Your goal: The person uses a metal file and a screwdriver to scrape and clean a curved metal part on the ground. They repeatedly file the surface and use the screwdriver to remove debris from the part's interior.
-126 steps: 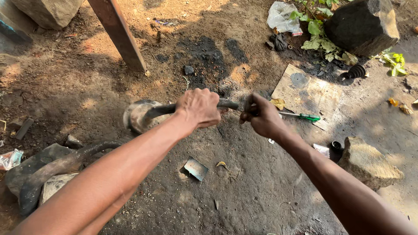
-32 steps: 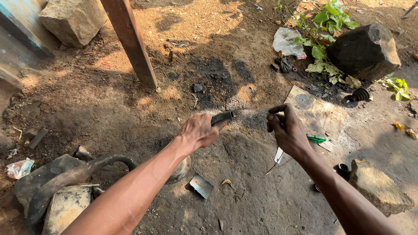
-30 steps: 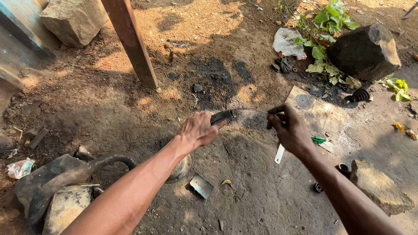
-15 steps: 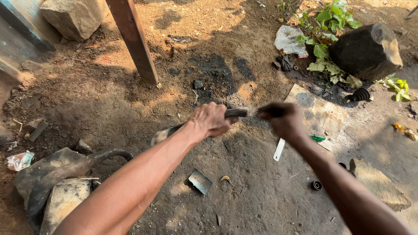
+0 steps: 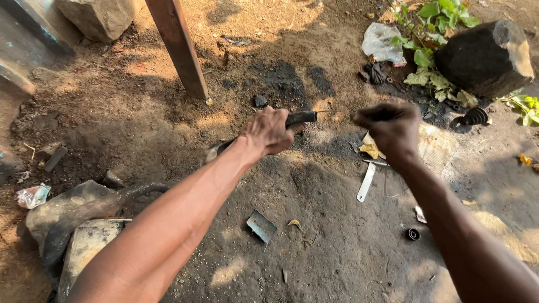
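My left hand (image 5: 268, 132) is closed around a dark sheathed cable (image 5: 301, 118) near its end, and the cable trails back left under my wrist. A thin bare wire (image 5: 323, 111) sticks out of the cable's end toward my right hand (image 5: 388, 128). That hand is a tight fist a short way to the right, at the same height. The fist seems to pinch the wire, but the stretch just before it is too faint to see. Both hands hover above dark, oily dirt.
A white flat metal strip (image 5: 366, 182), a small metal plate (image 5: 261, 225) and a black ring (image 5: 414, 233) lie on the ground. A wooden post (image 5: 177, 47) stands behind. A dark rock (image 5: 485, 56), plants (image 5: 432, 17) and a plastic bag (image 5: 382, 42) are far right; rubber scrap (image 5: 84, 207) lies left.
My hands have drawn apart: the right fist has moved to the right, away from the cable end, while the left hand keeps its grip on the cable. The view shifted slightly.
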